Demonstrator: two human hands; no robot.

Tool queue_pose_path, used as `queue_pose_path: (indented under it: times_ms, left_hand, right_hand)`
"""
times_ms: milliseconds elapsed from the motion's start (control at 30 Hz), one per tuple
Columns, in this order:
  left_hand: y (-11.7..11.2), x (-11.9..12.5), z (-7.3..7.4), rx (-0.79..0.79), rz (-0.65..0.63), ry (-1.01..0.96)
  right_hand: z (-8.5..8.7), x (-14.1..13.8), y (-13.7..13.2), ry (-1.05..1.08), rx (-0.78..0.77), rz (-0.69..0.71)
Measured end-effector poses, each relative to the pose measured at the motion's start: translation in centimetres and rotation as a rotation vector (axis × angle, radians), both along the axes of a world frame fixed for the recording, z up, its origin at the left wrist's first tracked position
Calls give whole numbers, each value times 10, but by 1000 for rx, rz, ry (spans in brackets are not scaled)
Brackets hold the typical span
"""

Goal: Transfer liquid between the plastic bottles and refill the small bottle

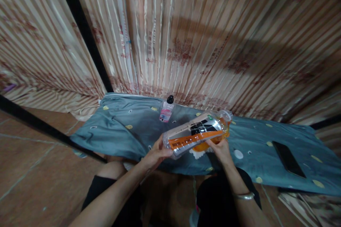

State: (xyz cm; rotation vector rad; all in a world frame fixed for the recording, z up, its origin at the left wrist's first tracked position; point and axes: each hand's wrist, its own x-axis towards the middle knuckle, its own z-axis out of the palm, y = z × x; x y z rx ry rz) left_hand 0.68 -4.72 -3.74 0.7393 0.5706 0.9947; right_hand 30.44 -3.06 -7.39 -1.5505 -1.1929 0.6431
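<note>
A large clear plastic bottle point(195, 133) with an orange, black and white label lies tilted almost flat in the air, and orange liquid sits at its far end. My left hand point(154, 154) grips the bottle's near end with curled fingers. My right hand point(220, 149) holds it from beneath, near the middle. Both hands hover over the front edge of a blue-grey patterned cloth point(119, 131) spread on a low surface.
A small bottle point(166, 110) with a black cap and pink label stands at the back of the cloth. A dark phone point(289, 159) lies flat on the cloth at right. A striped curtain point(202, 39) hangs behind. My knees are below.
</note>
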Motion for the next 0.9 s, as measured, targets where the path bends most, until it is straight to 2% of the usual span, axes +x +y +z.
queue_pose_path:
  times_ms: [100, 267, 367, 633, 700, 800, 900]
  left_hand:
    - [0, 0, -5, 28, -32, 43]
    - [-3, 3, -24, 108, -102, 158]
    - [-6, 8, -31, 186, -93, 264]
    - [-9, 23, -32, 306, -84, 386]
    - [-6, 28, -37, 335, -79, 421]
    - [0, 35, -48, 362, -72, 375]
    - [5, 42, -55, 374, -52, 482]
  right_hand:
    - [-6, 5, 3, -23, -14, -3]
    - [-11, 10, 6, -81, -17, -10]
    - [-9, 8, 8, -76, 10, -9]
    - [3, -4, 8, -46, 116, 18]
    - [2, -6, 9, -44, 114, 7]
    - [-2, -7, 11, -38, 124, -5]
    - [-7, -8, 13, -52, 132, -33]
